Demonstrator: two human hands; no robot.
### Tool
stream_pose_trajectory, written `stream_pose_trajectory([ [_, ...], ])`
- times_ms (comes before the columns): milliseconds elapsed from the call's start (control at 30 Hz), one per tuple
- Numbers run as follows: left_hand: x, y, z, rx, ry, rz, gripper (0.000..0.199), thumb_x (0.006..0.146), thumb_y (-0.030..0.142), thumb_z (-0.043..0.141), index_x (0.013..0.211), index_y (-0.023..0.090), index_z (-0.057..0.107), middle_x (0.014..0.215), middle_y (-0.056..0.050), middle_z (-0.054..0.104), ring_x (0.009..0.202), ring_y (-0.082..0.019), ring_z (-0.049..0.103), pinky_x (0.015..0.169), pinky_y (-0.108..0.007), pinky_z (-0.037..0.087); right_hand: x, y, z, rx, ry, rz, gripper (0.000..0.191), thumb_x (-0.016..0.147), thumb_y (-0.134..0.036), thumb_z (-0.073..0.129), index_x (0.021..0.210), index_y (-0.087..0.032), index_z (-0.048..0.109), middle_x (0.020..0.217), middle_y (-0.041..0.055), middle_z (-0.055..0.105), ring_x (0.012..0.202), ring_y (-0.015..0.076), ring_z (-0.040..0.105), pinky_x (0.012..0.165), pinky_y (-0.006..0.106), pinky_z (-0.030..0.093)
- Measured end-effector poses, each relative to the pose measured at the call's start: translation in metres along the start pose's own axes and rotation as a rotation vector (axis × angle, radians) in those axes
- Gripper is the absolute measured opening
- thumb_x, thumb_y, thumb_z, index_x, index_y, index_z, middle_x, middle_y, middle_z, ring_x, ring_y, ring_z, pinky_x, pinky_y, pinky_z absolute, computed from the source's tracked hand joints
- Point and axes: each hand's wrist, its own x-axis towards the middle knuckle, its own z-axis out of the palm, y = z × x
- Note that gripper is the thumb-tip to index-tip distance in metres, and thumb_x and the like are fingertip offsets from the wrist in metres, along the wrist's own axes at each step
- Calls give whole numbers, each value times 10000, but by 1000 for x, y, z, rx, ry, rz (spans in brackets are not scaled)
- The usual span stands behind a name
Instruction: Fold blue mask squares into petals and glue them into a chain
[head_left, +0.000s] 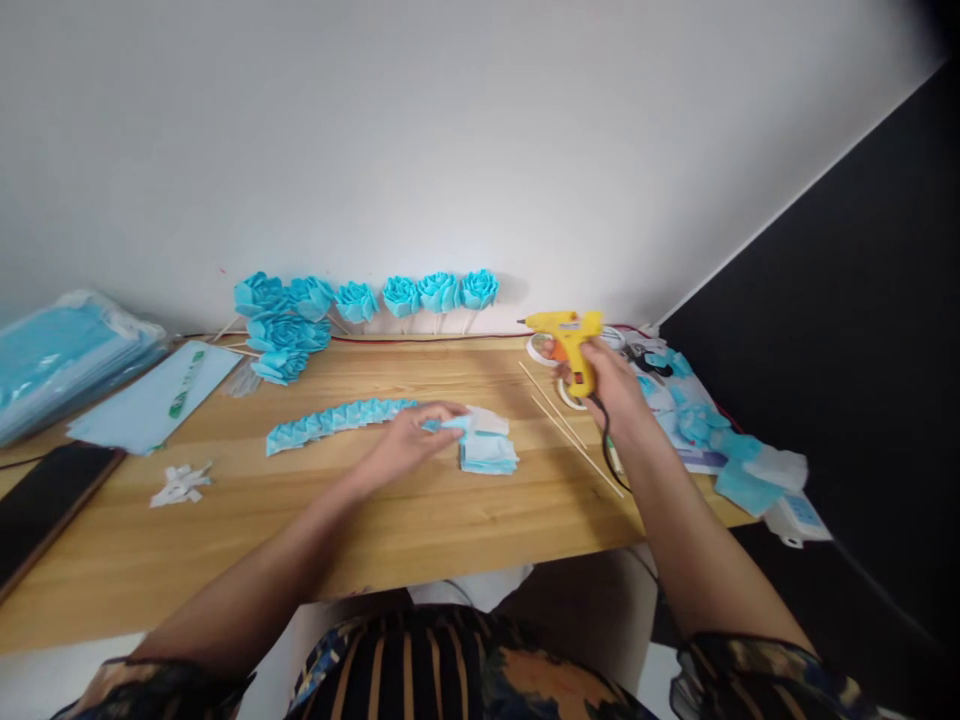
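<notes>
My right hand [602, 380] is wrapped round the grip of a yellow hot glue gun [566, 335], held above the table with its nozzle toward the left. Between the fingers of my left hand [416, 437] is a light blue sheet [456, 426], thin like fabric or tissue. That sheet is beside a small stack of blue and white squares [487, 458]. Left of the hand, a curved row of folded blue petals [330, 422] lies on the wood, its right end close to my fingers. Two thin wooden sticks [574, 440] lie below the glue gun.
Several blue flowers on sticks [401, 296] lean on the wall, others lie at the back left [285, 335]. A phone [45, 510], white scraps [181, 484], a pale sheet pile [154, 395] and bagged blue material [75, 355] are left. Blue pieces [701, 422] clutter the right edge.
</notes>
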Motion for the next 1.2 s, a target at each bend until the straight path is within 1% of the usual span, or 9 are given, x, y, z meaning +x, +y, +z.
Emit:
stream_pose_trajectory([
  [67,5,4,-15,-177,166,-87,279,793,455,685,725,190,634,845,-45,716,779,-180,634,748,-297,462,-12,-14,9,251,25,-17,348,862,-426,552,1116,-209,649,951,83,710,845,221,674,614,305,524],
  [133,9,7,-29,-272,276,-120,347,748,513,713,702,179,631,697,-14,658,645,-139,568,660,-267,432,-27,-24,22,330,0,8,341,816,-408,659,1109,-234,651,900,58,702,813,212,669,578,291,509],
  [200,11,8,-38,-309,320,-119,397,706,544,739,645,173,609,608,7,595,566,-109,494,599,-250,390,-41,-31,34,337,-77,12,379,812,-422,682,1145,-244,643,834,49,687,753,208,650,529,292,477],
  [300,12,9,-44,-319,324,-112,432,679,550,756,583,172,571,534,29,506,510,-87,399,548,-245,329,-50,-34,49,349,-238,11,443,834,-511,640,1185,-240,636,811,56,684,618,185,597,509,320,468],
  [433,12,8,-44,-306,317,-87,441,689,543,753,565,168,558,533,29,484,526,-87,388,559,-248,312,-49,-24,65,360,-385,54,571,815,-627,608,1216,-220,630,819,68,679,549,156,534,457,302,414],
  [567,12,6,-43,-291,325,-107,468,674,557,763,555,161,545,528,33,465,533,-82,374,554,-241,293,-52,0,78,420,-396,96,706,784,-715,574,1260,-195,607,747,46,650,494,122,449,396,255,320],
  [700,14,3,-43,-298,330,-135,473,640,564,784,567,154,560,518,40,461,525,-75,363,540,-230,286,-56,15,83,446,-418,100,678,806,-663,582,1303,-201,585,698,14,618,494,111,444,401,233,319],
  [967,14,-2,-41,-307,280,-152,456,616,541,810,571,149,583,535,34,474,542,-78,379,538,-225,296,-56,16,77,410,-463,60,665,839,-657,563,1326,-204,571,703,6,609,477,97,427,414,244,299],
  [1200,14,0,-40,-295,258,-158,447,612,533,811,580,142,597,538,28,487,543,-80,391,549,-230,305,-59,15,76,357,-494,72,702,868,-639,546,1400,-184,498,710,-3,597,489,98,437,443,250,305],
])
